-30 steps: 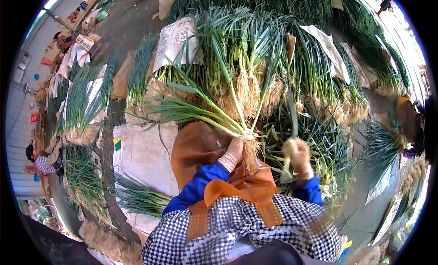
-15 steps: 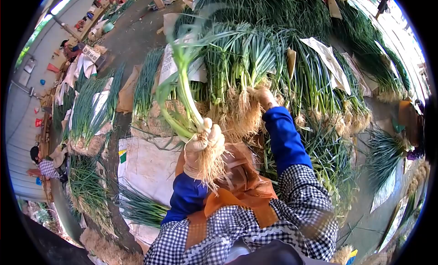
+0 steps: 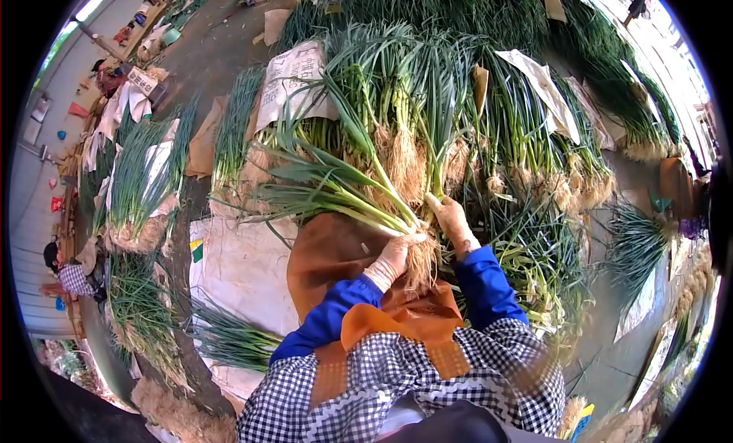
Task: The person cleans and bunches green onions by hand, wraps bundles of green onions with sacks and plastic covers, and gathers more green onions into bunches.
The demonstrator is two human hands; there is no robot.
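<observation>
Low in front of my body, my left hand (image 3: 394, 258) is closed round the root end of a fanned bunch of green onions (image 3: 343, 196), whose leaves spread up and to the left. Pale roots hang down beside that hand. My right hand (image 3: 450, 218) pinches the lower stem of an upright green onion (image 3: 436, 157) at the right side of the bunch. Just beyond both hands lies a row of green onions with straw-coloured roots (image 3: 402, 164). An orange-brown apron (image 3: 328, 248) covers my lap.
A white sheet (image 3: 244, 267) lies at the left with another onion bundle (image 3: 233, 338) on it. Loose leaves (image 3: 538, 252) are heaped at the right. A printed sack (image 3: 294, 84) covers onions ahead. A person in checked sleeves (image 3: 72, 275) is at the far left.
My right hand has come back from the onion row to the held bunch, now with a stem in its fingers. My left hand has lowered the bunch and moved slightly right.
</observation>
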